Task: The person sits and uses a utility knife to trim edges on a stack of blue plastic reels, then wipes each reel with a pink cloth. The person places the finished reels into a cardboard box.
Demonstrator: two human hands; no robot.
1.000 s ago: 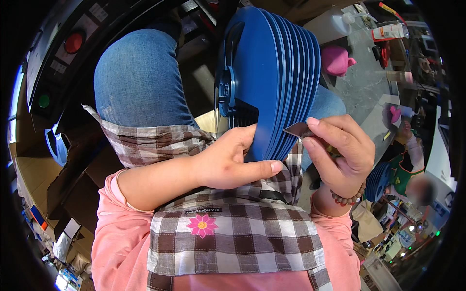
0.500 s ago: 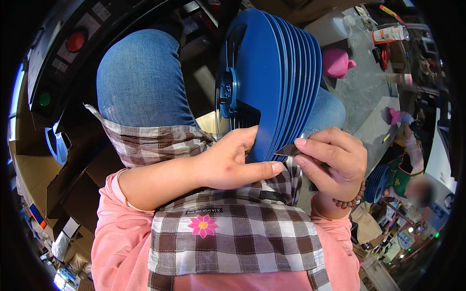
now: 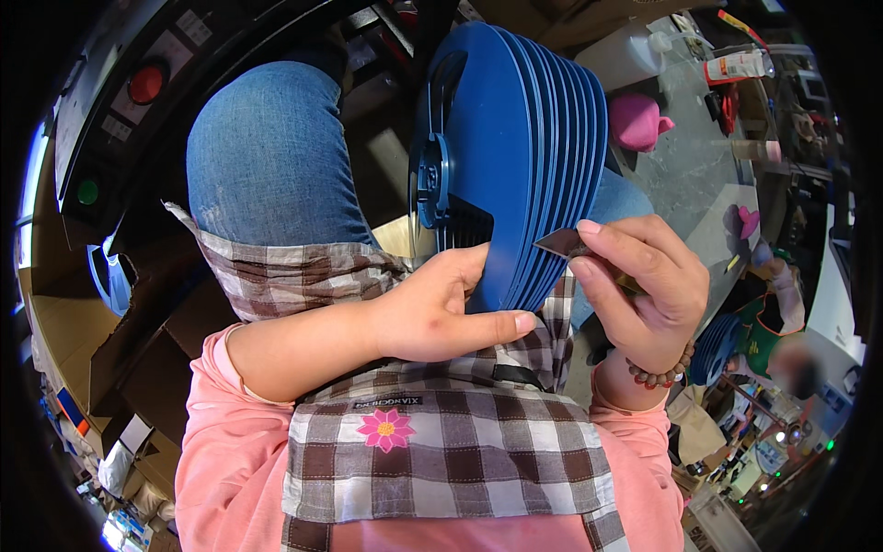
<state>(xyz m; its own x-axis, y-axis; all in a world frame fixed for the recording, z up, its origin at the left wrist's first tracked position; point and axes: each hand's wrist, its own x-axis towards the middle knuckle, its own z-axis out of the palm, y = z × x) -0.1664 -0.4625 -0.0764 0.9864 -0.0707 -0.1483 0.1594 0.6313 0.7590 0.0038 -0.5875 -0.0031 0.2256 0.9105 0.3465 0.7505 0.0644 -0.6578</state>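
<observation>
The left hand grips the lower edge of the stack of blue discs, while beside the stack the right hand pinches a small dark card.

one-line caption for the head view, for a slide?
Left hand steadies a stack of blue reels on the lap; right hand holds a small dark card.

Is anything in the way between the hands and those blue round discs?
Nothing visible is. The left hand already rests against the stack of blue discs at its lower edge. The right hand pinches a small dark card right at the disc rims, with no other thing between them.
</observation>
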